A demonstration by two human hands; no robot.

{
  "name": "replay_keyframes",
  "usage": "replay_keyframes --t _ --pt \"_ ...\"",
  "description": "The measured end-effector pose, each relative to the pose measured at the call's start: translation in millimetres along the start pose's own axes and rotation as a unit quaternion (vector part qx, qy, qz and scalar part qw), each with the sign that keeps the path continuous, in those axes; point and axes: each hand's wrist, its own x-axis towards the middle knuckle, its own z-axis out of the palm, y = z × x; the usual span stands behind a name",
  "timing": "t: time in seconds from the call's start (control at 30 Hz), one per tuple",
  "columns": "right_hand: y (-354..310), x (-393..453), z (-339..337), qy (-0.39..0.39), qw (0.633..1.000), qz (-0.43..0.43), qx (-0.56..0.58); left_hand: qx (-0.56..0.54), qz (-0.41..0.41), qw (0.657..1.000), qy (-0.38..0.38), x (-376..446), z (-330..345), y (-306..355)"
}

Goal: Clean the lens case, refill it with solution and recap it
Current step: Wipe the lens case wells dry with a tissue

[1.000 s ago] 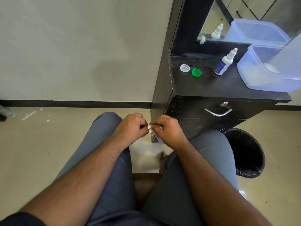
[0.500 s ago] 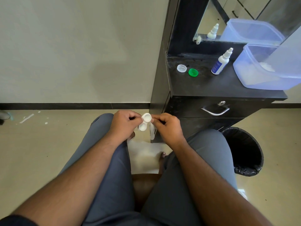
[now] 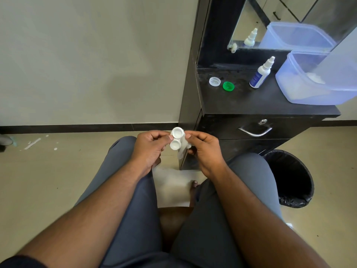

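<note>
Both caps (image 3: 214,81) lie off on the counter; left hand (image 3: 150,149) pinches the open lens case (image 3: 176,140), right hand (image 3: 204,149) grips a tissue (image 3: 183,149); cleaning seems underway, refilling and recapping remain

I see a plain pale wall (image 3: 87,60) ahead of the hands, with a dark skirting strip (image 3: 87,127) along its foot. The beige floor (image 3: 38,180) out past the left hand carries a few white specks. Ahead and to the right of the hands stands a black dressing unit (image 3: 257,105) with a mirror (image 3: 251,22) above and a drawer with a curved metal handle (image 3: 255,132). A black bin (image 3: 289,178) sits beside the right hand.
</note>
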Motion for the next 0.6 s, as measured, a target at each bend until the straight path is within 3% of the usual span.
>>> replay_keyframes --t 0.3,0.6 --pt "-2.3 -1.7 -0.1 -0.006 1.0 -0.019 -0.012 -0.104 -0.112 0.984 -0.091 0.1 -4.7 7.6" --pt "-0.5 -3.4 4.0 -0.025 0.995 -0.035 -0.093 -0.115 -0.144 0.981 -0.054 4.7 -4.3 1.7"
